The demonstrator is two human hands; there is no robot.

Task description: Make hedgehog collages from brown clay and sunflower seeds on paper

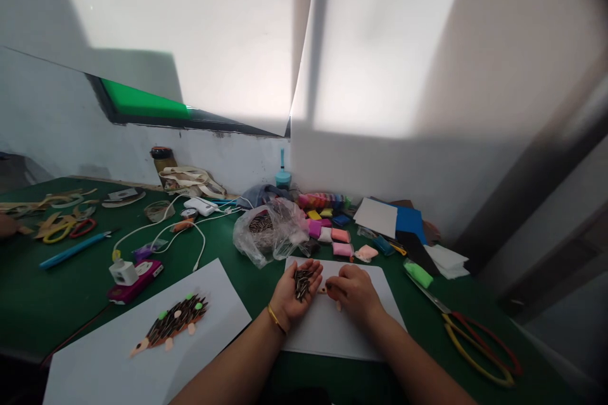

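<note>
My left hand (pixel 300 288) is turned palm up above the white sheet, its fingers slightly cupped under a heap of dark striped sunflower seeds (pixel 302 283). Just to its right, my right hand (pixel 355 293) is bent down over the paper (pixel 327 340) with thumb and fingers pinched together. Whatever sits between those fingertips is too small or hidden to name. Beside them a small pale clay piece (pixel 322 290) with a dark dot shows on the paper. Another pale clay bit (pixel 339 306) lies below the right hand, which covers part of the sheet.
At left, a paper (pixel 109 354) bears a hedgehog (pixel 175 319) of seeds and clay. Behind my hands stands a plastic bag (pixel 259 234) of seeds, with clay packs (pixel 342 248) nearby. Large scissors (pixel 475 342) lie right. A charger (pixel 124 272) and cables sit left.
</note>
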